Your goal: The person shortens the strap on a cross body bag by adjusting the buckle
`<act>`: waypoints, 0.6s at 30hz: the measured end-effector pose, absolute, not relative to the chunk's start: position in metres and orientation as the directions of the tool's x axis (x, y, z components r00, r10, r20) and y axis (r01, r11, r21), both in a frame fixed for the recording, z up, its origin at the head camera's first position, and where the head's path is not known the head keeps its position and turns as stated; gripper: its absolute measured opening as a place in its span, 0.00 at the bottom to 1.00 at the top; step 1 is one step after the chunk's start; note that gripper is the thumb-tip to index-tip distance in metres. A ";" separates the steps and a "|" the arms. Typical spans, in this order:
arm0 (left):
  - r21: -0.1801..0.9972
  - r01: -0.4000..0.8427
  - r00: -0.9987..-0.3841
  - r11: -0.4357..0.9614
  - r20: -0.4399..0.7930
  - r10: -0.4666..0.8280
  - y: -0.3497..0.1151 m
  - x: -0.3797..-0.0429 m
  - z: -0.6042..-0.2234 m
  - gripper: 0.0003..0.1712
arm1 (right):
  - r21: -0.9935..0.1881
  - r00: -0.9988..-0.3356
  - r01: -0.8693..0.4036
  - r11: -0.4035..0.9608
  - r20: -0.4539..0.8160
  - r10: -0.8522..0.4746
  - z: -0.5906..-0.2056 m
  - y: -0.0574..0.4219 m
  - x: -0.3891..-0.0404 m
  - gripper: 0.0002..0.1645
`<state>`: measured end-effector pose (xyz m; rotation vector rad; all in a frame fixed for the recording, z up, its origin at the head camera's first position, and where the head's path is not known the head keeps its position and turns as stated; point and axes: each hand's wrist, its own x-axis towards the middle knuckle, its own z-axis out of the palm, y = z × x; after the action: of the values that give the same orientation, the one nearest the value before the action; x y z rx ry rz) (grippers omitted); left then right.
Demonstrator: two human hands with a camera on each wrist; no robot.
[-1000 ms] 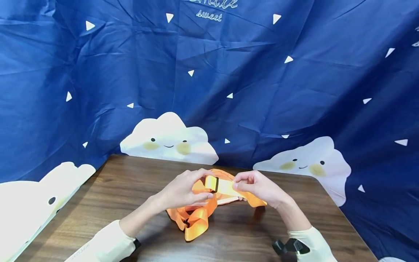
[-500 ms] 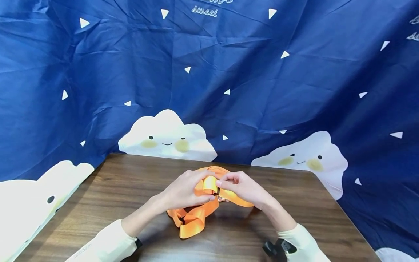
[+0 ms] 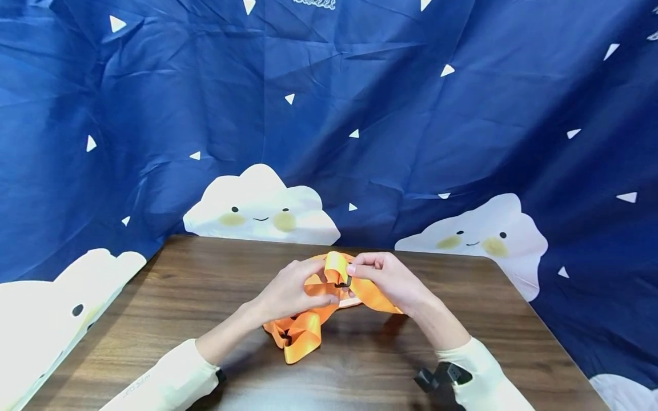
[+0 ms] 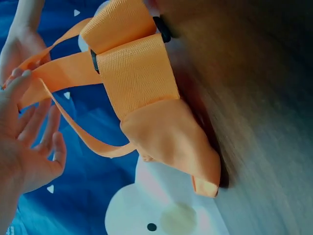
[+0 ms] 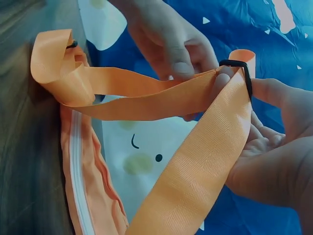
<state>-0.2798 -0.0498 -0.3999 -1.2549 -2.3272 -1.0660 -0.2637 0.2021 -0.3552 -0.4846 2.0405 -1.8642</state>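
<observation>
An orange webbing strap [image 5: 195,161] runs through a black slide buckle [image 5: 239,64], held up between both hands. My right hand [image 3: 393,281] pinches at the buckle, and a small strap loop [image 3: 336,264] stands up from it. Beside the buckle my left hand [image 3: 290,288] holds the strap between thumb and fingers, its other fingers spread in the left wrist view. Below lies the orange fabric bag [image 4: 168,137] with a white zipper [image 5: 77,171]. Another loop of strap [image 3: 304,337] with a second black buckle [image 3: 286,339] hangs at the near left of the bag.
The dark wooden table [image 3: 216,262] carries the bag near its far edge. Behind it hangs a blue curtain [image 3: 390,103] printed with white clouds and triangles. A black wrist device [image 3: 437,378] sits at the right sleeve.
My right hand has moved left along the strap to the buckle, then slightly up with it. The strap loop at the buckle now stands higher. My left hand stays close by.
</observation>
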 end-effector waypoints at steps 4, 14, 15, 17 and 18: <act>0.436 0.823 -0.564 0.365 0.551 0.615 -0.049 -0.283 -0.402 0.27 | -1.000 -0.894 -0.021 0.000 0.018 -0.448 -0.347 0.210 -0.263 0.14; 0.337 0.787 -0.617 0.517 0.439 0.653 -0.059 -0.295 -0.410 0.27 | -0.988 -0.895 -0.131 -0.085 0.155 -0.418 -0.342 0.224 -0.266 0.15; 0.329 0.784 -0.621 0.526 0.435 0.652 -0.061 -0.296 -0.410 0.27 | -0.988 -0.895 -0.138 -0.076 0.157 -0.417 -0.343 0.224 -0.267 0.16; 0.303 0.786 -0.617 0.539 0.438 0.654 -0.063 -0.298 -0.408 0.28 | -0.987 -0.900 -0.155 -0.049 0.161 -0.405 -0.344 0.224 -0.268 0.17; 0.295 0.789 -0.612 0.538 0.447 0.652 -0.063 -0.299 -0.406 0.29 | -0.985 -0.904 -0.169 -0.030 0.167 -0.393 -0.345 0.225 -0.269 0.17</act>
<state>-0.2992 -0.0634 -0.4061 -1.2012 -2.4959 -0.6905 -0.2691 0.2245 -0.3449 -0.6072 2.0677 -2.0571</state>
